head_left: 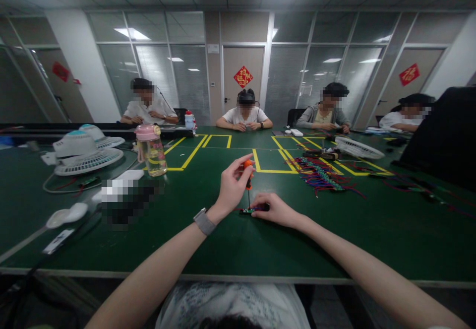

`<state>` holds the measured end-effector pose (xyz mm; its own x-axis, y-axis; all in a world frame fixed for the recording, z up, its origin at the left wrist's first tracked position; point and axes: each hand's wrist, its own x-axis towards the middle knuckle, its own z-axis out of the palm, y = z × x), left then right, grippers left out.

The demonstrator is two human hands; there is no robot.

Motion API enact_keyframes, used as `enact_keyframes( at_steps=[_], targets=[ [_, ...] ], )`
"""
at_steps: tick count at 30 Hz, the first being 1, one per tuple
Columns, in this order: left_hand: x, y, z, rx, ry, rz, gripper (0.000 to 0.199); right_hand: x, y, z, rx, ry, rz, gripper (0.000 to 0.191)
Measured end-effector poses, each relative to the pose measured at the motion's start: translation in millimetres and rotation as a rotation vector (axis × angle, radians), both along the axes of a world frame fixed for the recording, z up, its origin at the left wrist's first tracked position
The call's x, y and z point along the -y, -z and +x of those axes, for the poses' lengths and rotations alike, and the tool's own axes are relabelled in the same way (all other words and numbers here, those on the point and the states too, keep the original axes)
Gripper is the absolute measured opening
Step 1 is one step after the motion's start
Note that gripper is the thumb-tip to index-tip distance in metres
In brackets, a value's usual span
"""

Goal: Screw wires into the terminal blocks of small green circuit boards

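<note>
Fingers of a person's left hand (233,184) pinch an orange-and-black-handled screwdriver with a thin metal shaft (249,186), the thumb along the handle and one finger stretched out near its top. The tool stands almost upright, long axis close to vertical, its handle uppermost and its tip pointing straight down at a small, narrow green circuit board (245,212); the contact point is too small to make out. The board lies flat on a dark green tabletop (223,249), near the table's front edge, its long axis running left to right, with a red wire at its left end. The right hand (277,210) rests just beside it, fingers curled, thumb and forefinger at the board's right end; how firmly they grip cannot be told. A grey-banded wristwatch (204,221) circles the left wrist. Farther right lies a row of green boards trailing red and blue wires (323,172); at left stands a clear, pink-lidded drinking bottle (155,158). Four co-workers sit across the table.
</note>
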<state>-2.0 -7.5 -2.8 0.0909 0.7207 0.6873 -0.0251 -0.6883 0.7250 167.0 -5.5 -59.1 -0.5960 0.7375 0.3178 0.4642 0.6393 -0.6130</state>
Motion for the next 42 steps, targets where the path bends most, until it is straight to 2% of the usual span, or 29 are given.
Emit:
enact_keyframes(
  at_steps=[3, 5, 7, 9, 11, 13, 16, 18, 19, 23, 24, 26, 29, 31, 35, 37, 42],
  targets=[
    [1.0, -0.3, -0.9, -0.061, -0.184, 0.117, 0.025, 0.0, 0.2, 0.3, 0.008, 0.001, -0.006, 0.017],
    [1.7, -0.9, -1.7, -0.072, -0.220, 0.141, 0.021, 0.0, 0.3, 0.3, 0.010, 0.003, -0.004, 0.017],
    [1.9, -1.3, -1.8, -0.042, -0.132, 0.101, 0.025, 0.1, 0.3, 0.3, 0.009, 0.002, 0.000, 0.017],
    [1.7, -1.1, -1.2, 0.008, 0.011, 0.021, 0.033, 0.4, -0.1, 0.2, 0.008, 0.000, -0.001, 0.016],
    [1.6, -0.9, -0.5, 0.041, 0.070, -0.032, 0.034, 0.9, -0.8, 0.1, 0.013, 0.003, -0.003, 0.017],
    [1.8, -1.1, -0.6, 0.016, -0.004, -0.006, 0.030, 1.3, -1.4, 0.1, 0.019, 0.006, -0.007, 0.017],
    [2.9, -2.0, -2.1, -0.058, -0.183, 0.111, 0.019, 1.2, -1.6, 0.1, 0.024, 0.003, -0.012, 0.017],
    [3.3, -2.2, -2.9, -0.075, -0.220, 0.135, 0.018, 0.7, -1.1, 0.2, 0.023, -0.002, -0.009, 0.017],
    [3.4, -2.1, -2.9, -0.067, -0.192, 0.127, 0.020, 0.4, -0.7, 0.3, 0.020, -0.005, -0.007, 0.017],
    [3.1, -1.3, -0.9, 0.018, 0.052, 0.013, 0.033, -0.8, 0.8, 0.8, 0.012, -0.006, -0.004, 0.017],
    [3.1, -1.3, -0.5, 0.027, 0.071, -0.005, 0.034, -0.9, 1.1, 0.9, 0.012, -0.004, -0.003, 0.017],
    [3.5, -1.7, -0.4, 0.002, 0.008, 0.010, 0.030, -0.9, 1.2, 1.1, 0.016, -0.001, -0.002, 0.017],
    [4.6, -2.9, -1.9, -0.075, -0.173, 0.108, 0.020, -0.8, 0.9, 1.1, 0.030, 0.002, 0.000, 0.017],
    [5.0, -3.6, -2.7, -0.095, -0.206, 0.131, 0.019, -0.7, 0.6, 1.0, 0.037, 0.005, 0.000, 0.017],
    [4.1, -3.0, -1.0, -0.004, 0.019, 0.020, 0.033, -0.2, 0.0, 0.8, 0.022, -0.003, -0.002, 0.017],
    [3.2, -2.1, -0.2, 0.026, 0.067, -0.022, 0.034, -0.1, -0.1, 0.6, 0.018, -0.002, -0.006, 0.017],
    [2.3, -1.7, -2.4, -0.090, -0.180, 0.115, 0.019, -0.5, 0.4, 0.5, 0.029, 0.006, 0.001, 0.017]
  ],
)
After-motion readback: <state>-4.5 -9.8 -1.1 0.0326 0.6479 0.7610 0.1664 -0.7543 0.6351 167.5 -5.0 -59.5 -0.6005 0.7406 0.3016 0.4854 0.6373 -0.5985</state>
